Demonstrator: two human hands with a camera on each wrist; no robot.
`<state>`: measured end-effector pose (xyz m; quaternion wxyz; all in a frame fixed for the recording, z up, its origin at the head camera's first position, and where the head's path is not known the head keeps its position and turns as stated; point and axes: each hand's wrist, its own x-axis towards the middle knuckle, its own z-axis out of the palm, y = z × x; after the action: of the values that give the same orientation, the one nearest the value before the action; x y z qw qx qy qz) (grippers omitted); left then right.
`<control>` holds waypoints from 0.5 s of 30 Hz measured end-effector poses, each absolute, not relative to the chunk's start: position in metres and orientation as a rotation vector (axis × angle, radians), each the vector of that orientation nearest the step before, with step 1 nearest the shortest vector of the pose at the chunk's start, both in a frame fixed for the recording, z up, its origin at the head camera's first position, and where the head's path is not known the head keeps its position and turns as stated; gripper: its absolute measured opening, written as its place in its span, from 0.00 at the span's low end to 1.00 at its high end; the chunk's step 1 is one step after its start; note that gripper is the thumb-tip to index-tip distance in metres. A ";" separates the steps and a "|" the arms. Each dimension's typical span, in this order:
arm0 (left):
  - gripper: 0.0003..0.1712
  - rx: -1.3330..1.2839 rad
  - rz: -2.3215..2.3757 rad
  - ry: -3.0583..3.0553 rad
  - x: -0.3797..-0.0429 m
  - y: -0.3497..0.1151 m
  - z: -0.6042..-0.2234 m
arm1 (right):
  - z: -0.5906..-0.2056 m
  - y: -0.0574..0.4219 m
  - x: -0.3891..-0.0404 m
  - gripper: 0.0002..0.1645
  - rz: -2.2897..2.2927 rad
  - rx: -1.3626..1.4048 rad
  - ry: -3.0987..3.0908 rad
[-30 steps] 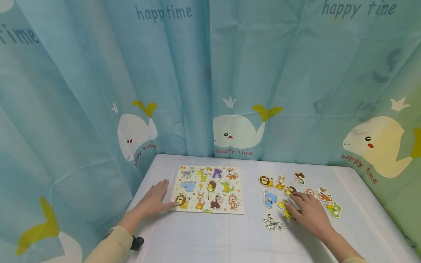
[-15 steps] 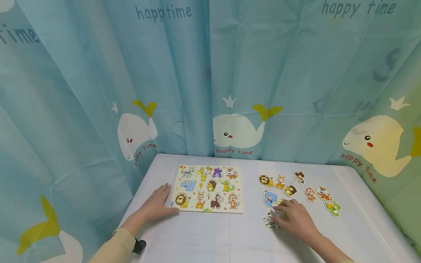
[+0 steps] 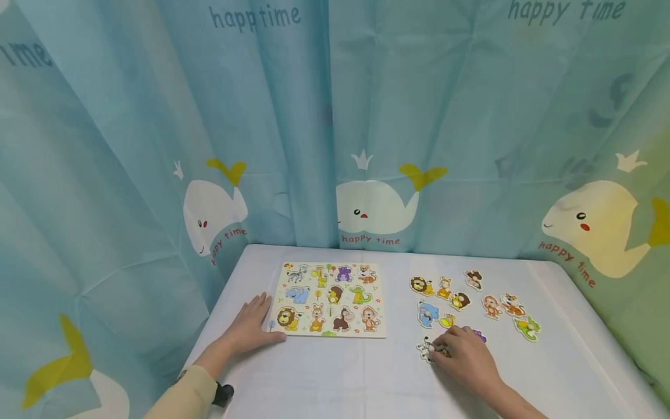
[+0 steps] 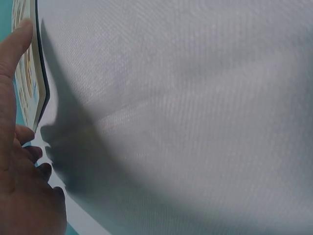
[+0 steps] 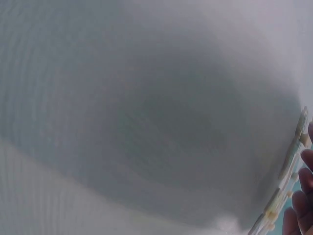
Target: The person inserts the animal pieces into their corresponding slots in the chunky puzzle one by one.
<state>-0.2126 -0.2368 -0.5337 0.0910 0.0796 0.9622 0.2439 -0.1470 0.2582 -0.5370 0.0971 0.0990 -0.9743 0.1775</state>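
Observation:
A white animal puzzle board (image 3: 331, 300) lies on the table, its printed animals facing up. My left hand (image 3: 250, 327) rests at its left side, fingers extended, with the thumb on the board's near-left corner; the left wrist view shows this thumb (image 4: 22, 36) on the edge. Over the loose pieces, my right hand (image 3: 467, 356) has its thumb and fingers at the knob of the zebra puzzle piece (image 3: 425, 349), covering part of it. In the right wrist view the fingers (image 5: 306, 178) are close above the pieces; whether they pinch the knob is unclear.
Around the right hand lie an elephant piece (image 3: 428, 314), a giraffe piece (image 3: 447, 320) and a partly covered purple piece (image 3: 478, 336). Lion (image 3: 421, 286), hedgehog (image 3: 460, 301), monkey (image 3: 492, 306), tiger (image 3: 512, 304) and crocodile (image 3: 526, 329) pieces lie beyond. A whale-print curtain (image 3: 309, 145) hangs behind.
My right hand has moved left and nearer, from the hedgehog and giraffe pieces to the zebra piece. The left hand has stayed at the board, its thumb shifting slightly nearer.

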 end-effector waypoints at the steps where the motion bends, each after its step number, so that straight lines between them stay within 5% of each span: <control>1: 0.69 0.236 0.725 2.860 -0.212 -0.236 -0.534 | -0.537 0.258 -0.147 0.09 0.527 0.287 -2.886; 15: 0.67 0.222 0.689 2.877 -0.214 -0.236 -0.539 | -0.543 0.256 -0.150 0.09 0.528 0.265 -2.865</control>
<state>-0.2142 -0.2364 -0.5395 0.0875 0.0747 0.9660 0.2314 -0.1501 0.2556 -0.5434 0.1082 0.0901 -0.9736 0.1794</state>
